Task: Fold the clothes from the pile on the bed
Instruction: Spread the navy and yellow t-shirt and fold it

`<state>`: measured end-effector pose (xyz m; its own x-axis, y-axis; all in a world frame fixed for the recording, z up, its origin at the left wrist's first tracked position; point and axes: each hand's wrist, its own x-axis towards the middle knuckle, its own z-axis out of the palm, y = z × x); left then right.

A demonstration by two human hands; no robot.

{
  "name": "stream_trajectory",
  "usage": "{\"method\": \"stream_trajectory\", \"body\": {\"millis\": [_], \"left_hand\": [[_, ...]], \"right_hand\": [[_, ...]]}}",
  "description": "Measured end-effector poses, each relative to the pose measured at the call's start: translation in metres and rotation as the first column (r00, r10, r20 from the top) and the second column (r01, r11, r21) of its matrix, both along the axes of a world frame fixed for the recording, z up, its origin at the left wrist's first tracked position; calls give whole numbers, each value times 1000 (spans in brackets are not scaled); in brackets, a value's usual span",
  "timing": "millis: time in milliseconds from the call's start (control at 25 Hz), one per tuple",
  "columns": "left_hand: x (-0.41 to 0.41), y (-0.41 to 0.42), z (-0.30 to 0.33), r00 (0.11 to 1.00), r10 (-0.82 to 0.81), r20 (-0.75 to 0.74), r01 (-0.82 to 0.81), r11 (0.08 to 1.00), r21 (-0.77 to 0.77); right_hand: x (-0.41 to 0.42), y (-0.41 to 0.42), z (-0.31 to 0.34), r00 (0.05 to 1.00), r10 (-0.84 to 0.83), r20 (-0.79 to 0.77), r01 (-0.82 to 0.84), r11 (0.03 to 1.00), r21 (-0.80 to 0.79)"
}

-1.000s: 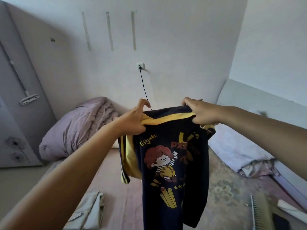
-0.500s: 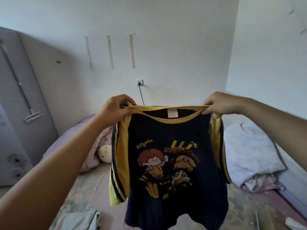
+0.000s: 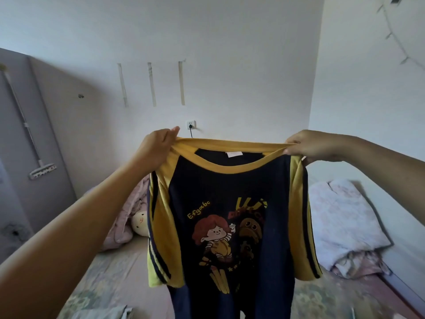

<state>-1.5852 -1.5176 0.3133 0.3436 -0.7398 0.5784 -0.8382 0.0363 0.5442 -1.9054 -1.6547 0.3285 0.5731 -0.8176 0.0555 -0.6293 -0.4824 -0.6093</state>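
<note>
Shirt [image 3: 232, 203] now hangs fully spread in the air in front of the person, front print facing the camera, well above the bed [image 3: 110, 279]. A second ago it was bunched, hands close together at the collar, body of the shirt twisted to one side; half a second ago the hands had parted and the collar opened; now they are wider apart again and the yellow neckband is pulled taut between them. Left hand [image 3: 156, 148] pinches the left shoulder seam, thumb over the yellow trim, fingers curled behind the cloth. Right hand [image 3: 315, 145] pinches the right shoulder the same way, fingertips closed on the neckband edge. Both sleeves dangle free at the sides; the hem runs out of view below. Judgement: the shake-out is done and the shirt is oriented, so it looks ready to be laid flat on the bed for folding; no fold made yet. Beyond it, a rumpled quilt [image 3: 128, 217] with a doll [image 3: 139, 223] to the left, a pillow [image 3: 342, 217] to the right, a wall socket [image 3: 190, 124] behind.
</note>
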Motion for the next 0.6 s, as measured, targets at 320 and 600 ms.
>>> {"method": "stream_trajectory", "body": {"millis": [320, 600], "left_hand": [[21, 24, 7, 955, -285, -82, 294, 946, 134], [12, 21, -25, 957, -282, -74, 284, 959, 20]], "right_hand": [[-9, 4, -6, 947, 32, 318, 70, 950, -303], [-7, 20, -42, 960, 16, 281, 134, 851, -507]]}}
